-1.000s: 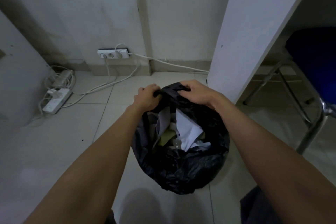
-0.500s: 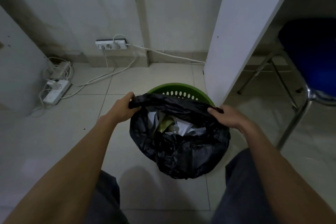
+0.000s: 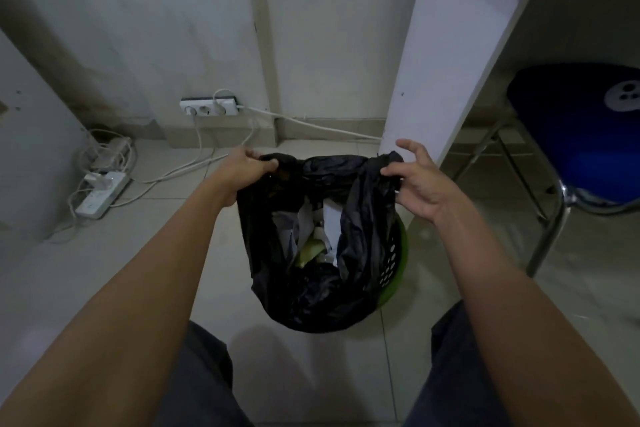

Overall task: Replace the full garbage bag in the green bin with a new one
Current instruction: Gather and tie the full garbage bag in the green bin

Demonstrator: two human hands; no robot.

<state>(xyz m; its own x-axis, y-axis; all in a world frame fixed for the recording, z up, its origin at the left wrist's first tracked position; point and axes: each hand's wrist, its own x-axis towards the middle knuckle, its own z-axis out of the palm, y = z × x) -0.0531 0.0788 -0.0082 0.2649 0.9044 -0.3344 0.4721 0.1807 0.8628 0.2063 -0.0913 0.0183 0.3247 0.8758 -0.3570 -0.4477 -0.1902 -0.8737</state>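
A black garbage bag [image 3: 311, 291] full of paper scraps hangs in the middle of the head view, its mouth stretched wide. My left hand [image 3: 247, 168] grips the bag's left top edge. My right hand [image 3: 420, 180] pinches the right top edge between thumb and forefinger, the other fingers spread. Behind and below the bag's right side, a strip of the green bin [image 3: 396, 260] with its perforated wall shows on the floor. Most of the bin is hidden by the bag.
A white desk side panel [image 3: 446, 55] stands right behind the bag. A blue chair [image 3: 581, 146] with metal legs sits under the desk at right. Power strips [image 3: 100, 192] and cables lie on the tiled floor at left; a wall socket strip [image 3: 209, 107] is behind.
The bag has been lifted higher and now covers most of the green bin. Both hands rose and stretched the bag's mouth wider; my right hand's fingers have spread.
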